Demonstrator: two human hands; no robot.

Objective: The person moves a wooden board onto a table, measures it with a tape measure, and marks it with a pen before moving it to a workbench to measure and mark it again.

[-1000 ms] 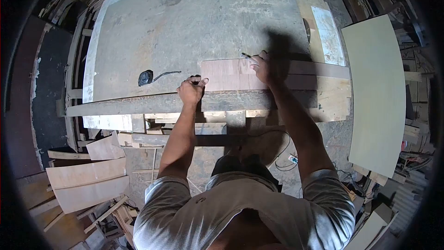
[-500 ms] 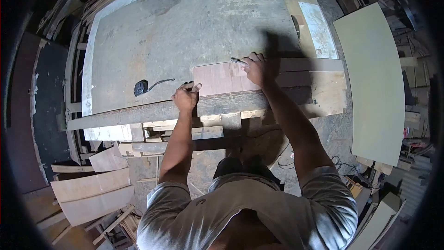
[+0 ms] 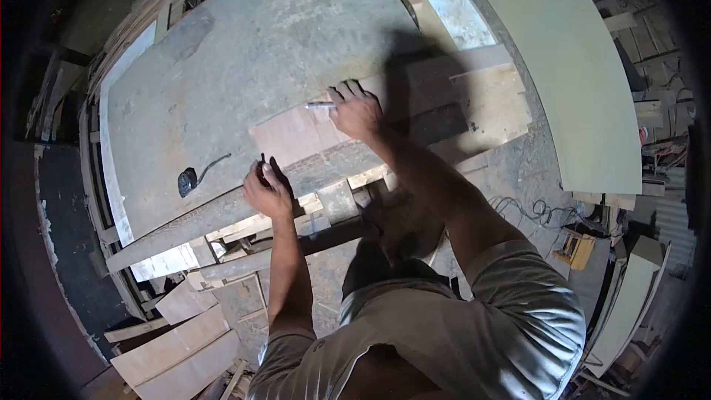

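Fingers (image 3: 346,94) with pen (image 3: 320,106) on board (image 3: 292,137); dusty workbench (image 3: 244,52), offcuts (image 3: 174,344) below

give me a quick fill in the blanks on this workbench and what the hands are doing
1. The right hand holds a ___ at the far edge of the board.
2. The tape measure lies on the table to the ___ of the left hand.
3. The left hand sits at the board's ___ edge, by its corner.
Missing words: pen; left; near

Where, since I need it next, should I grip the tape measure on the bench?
Probably the tape measure's dark body, from above: it lies flat on the table, so fingers can pinch across its edges, clear of the thin tail.
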